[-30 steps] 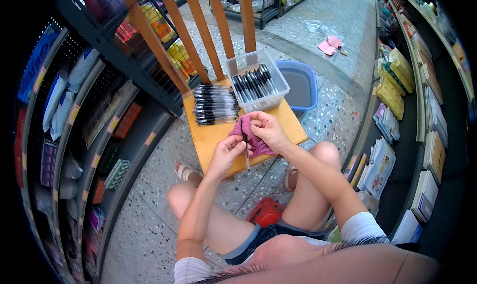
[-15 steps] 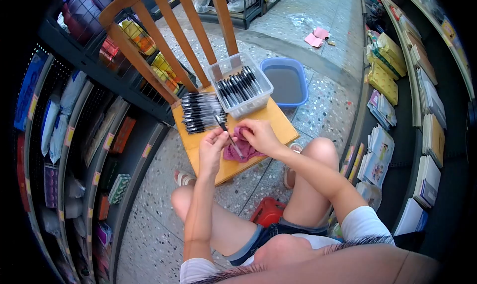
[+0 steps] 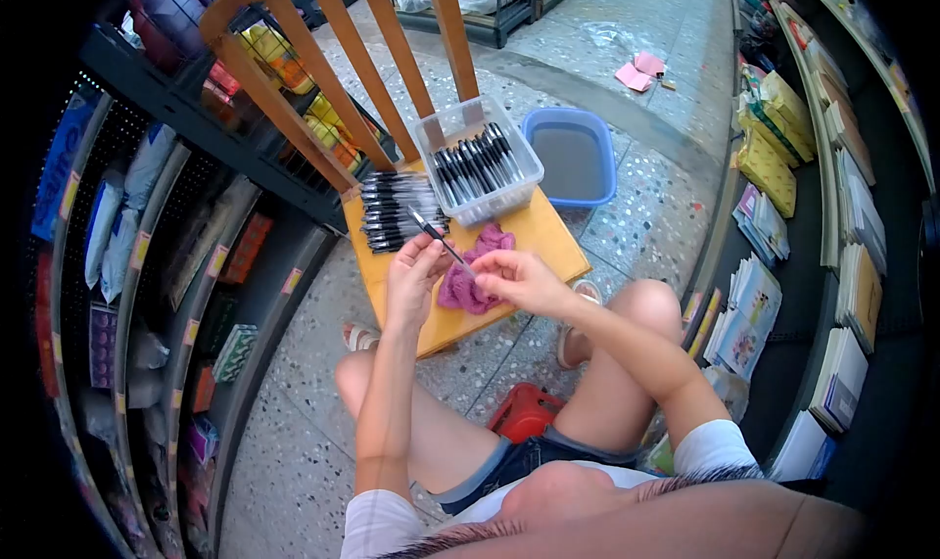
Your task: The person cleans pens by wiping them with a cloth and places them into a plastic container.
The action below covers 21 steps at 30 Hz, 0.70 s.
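pink papers (image 3: pixel 635 76) on the floor (image 3: pixel 656 182)

Left hand (image 3: pixel 415 268) and right hand (image 3: pixel 522 282) in fingertip pinches near frame centre, left forearm (image 3: pixel 386 395) steep, right forearm (image 3: pixel 634 351) slanted.

The pen (image 3: pixel 431 230) I hold is black with a clear barrel, above my mottled pink-purple cloth (image 3: pixel 458 293). Black and clear also run in stripes through the pile of pens (image 3: pixel 384 212) on the left and the pens (image 3: pixel 477 165) in the colourless, see-through box (image 3: pixel 504 205). My chair's seat (image 3: pixel 553 256) is honey yellow, its slats (image 3: pixel 395 42) browner. To the right, the basin (image 3: pixel 609 175) is periwinkle blue. Nearer me: grey, dark-and-pale-speckled floor (image 3: pixel 294 383), red stool (image 3: pixel 527 412), dark blue shorts (image 3: pixel 534 453), white sleeves (image 3: pixel 715 446).
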Each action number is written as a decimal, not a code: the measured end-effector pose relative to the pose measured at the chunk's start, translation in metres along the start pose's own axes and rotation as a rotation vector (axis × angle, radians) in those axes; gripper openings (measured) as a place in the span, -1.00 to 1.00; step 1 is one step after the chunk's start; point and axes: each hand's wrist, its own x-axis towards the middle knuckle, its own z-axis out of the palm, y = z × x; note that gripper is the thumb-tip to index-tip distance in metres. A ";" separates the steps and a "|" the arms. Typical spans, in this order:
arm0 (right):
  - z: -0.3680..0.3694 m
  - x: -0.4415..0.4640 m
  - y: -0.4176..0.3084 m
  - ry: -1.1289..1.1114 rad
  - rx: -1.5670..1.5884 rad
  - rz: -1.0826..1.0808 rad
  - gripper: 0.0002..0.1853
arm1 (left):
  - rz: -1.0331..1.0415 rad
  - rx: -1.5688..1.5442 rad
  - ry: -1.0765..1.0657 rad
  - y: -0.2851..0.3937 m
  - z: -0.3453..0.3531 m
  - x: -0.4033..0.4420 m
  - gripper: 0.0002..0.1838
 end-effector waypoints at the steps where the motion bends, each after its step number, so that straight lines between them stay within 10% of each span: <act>1: 0.003 -0.001 0.004 0.003 0.037 -0.020 -0.81 | 0.002 -0.001 -0.002 -0.002 -0.002 0.000 -0.80; 21: -0.028 0.029 -0.030 0.286 -0.106 -0.221 -0.79 | 0.049 0.272 0.034 0.077 0.046 0.089 -0.65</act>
